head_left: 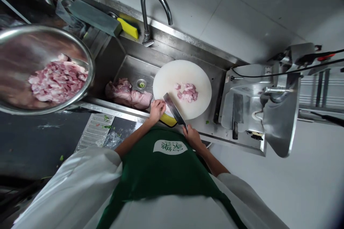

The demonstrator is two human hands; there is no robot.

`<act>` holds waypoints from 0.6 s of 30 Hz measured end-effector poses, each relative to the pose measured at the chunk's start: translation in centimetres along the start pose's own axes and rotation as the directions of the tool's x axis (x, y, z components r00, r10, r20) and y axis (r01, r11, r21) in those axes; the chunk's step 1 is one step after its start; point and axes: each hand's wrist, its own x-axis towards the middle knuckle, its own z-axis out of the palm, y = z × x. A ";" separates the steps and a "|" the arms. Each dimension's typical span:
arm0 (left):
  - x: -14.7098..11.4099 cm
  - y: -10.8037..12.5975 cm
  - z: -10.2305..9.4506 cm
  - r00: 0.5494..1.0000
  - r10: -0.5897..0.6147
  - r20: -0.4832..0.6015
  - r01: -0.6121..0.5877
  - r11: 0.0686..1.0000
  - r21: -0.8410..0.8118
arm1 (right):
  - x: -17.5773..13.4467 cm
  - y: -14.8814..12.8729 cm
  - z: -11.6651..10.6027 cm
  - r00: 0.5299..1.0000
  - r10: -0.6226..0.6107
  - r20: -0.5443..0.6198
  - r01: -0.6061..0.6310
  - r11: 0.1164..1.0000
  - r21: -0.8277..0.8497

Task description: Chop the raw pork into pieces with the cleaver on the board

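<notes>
My right hand [192, 136] is wrapped round the handle of a cleaver [174, 109]. The blade slants across the near left part of a round white cutting board [188, 111]. Just left of the blade, my left hand [157, 111] has its fingers bent and drawn together on a pale piece of raw meat [168, 108], mostly hidden by the fingers. Cut meat pieces [189, 93] lie in a small heap on the board, right of the blade. Larger slabs of raw meat [139, 99] rest in the sink beyond my left hand.
The board sits over a steel sink [150, 61] with a curved faucet [146, 14]. At left stands a large steel bowl [13, 68] holding chopped meat [57, 80]. A meat slicer [282, 111] is at right, with another cleaver [238, 111] on it. A yellow-handled tool [128, 28] lies behind.
</notes>
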 end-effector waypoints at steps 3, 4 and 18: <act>0.0 -0.2 -0.2 0.999 0.018 0.028 -0.018 1.000 0.000 | 2.4 -3.2 -0.5 0.998 -0.028 -0.061 0.031 0.999 0.038; 0.0 -0.2 -0.3 0.999 0.025 0.037 -0.026 1.000 0.006 | 3.7 -4.5 -0.8 0.995 -0.045 -0.092 0.051 0.997 0.061; -0.1 0.5 -1.2 0.999 0.032 0.045 -0.033 0.999 0.036 | 4.5 1.5 -4.3 0.970 0.048 -0.239 -0.026 0.995 0.097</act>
